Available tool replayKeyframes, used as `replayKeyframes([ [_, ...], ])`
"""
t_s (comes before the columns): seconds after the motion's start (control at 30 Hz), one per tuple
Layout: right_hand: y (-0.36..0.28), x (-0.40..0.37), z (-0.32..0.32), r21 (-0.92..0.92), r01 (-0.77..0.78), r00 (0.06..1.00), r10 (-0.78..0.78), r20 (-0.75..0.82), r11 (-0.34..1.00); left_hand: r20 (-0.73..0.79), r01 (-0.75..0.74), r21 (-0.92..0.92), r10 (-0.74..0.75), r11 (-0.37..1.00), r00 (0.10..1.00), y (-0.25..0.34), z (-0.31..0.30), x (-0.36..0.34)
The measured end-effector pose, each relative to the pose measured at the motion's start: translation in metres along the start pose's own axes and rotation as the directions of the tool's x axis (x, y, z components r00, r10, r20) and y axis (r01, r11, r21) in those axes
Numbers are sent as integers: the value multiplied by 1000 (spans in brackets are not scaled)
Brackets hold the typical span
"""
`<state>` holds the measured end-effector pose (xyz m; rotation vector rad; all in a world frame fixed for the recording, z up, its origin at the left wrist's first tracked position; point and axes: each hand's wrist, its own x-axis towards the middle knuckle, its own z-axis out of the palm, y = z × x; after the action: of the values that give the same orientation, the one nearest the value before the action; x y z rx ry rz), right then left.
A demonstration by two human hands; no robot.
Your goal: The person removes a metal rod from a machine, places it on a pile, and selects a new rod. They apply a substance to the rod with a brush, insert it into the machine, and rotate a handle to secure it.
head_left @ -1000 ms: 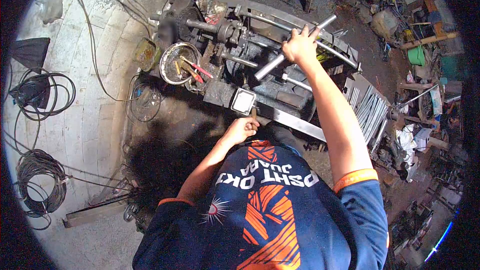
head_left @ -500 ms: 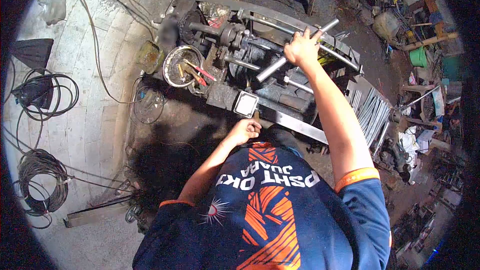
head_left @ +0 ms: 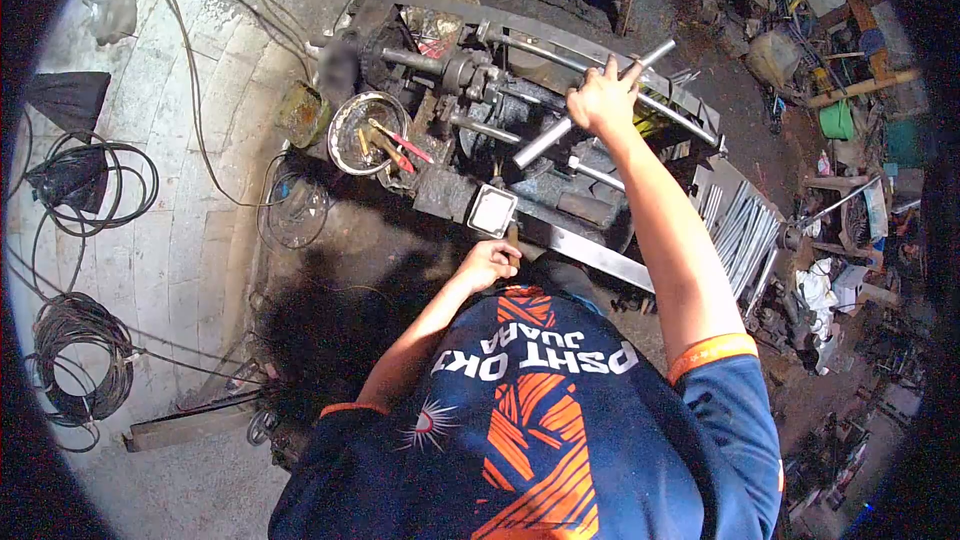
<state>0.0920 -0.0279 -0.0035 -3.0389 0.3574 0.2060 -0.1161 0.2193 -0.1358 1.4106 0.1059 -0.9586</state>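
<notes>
A coil of dark cable (head_left: 82, 380) lies on the floor, well left of the machine (head_left: 590, 208). At the machine's left end sits a round bowl (head_left: 334, 137) with red-handled tools (head_left: 412, 148) in it. By the near edge, the person's left hand (head_left: 490, 263) curls around a brown handle (head_left: 513, 237). The right hand (head_left: 603, 100) lies, fingers spread, over a metal bar (head_left: 545, 140) slanting above the machine; whether it grips, I can't tell. Thin rods (head_left: 738, 238) lie bunched off the machine's right end.
</notes>
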Motion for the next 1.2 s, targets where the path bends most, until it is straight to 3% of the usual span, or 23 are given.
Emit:
replayKeyframes([
  [0.67, 2, 2, -3, -21, 5, 1000, -5, 20, 1000, 45, 5, 10, -5, 1000, 999, -4, -5, 4],
  [0.8, 8, 14, 17, -55, 45, 999, -44, 19, 997, 35, -2, 30, 1, 1000, 999, -1, -2, 5],
  [1.03, -1, 3, -6, -181, 170, 985, -164, 47, 969, 30, -20, 73, 18, 997, 999, -4, -2, 6],
  [1.1, -1, 4, -3, -179, 164, 986, -161, 31, 970, 17, -4, -47, 4, 999, 1000, -1, 1, 3],
  [1.2, -3, 2, -8, -172, 160, 987, -156, 36, 972, 52, -10, -12, 11, 1000, 999, -8, -5, 6],
])
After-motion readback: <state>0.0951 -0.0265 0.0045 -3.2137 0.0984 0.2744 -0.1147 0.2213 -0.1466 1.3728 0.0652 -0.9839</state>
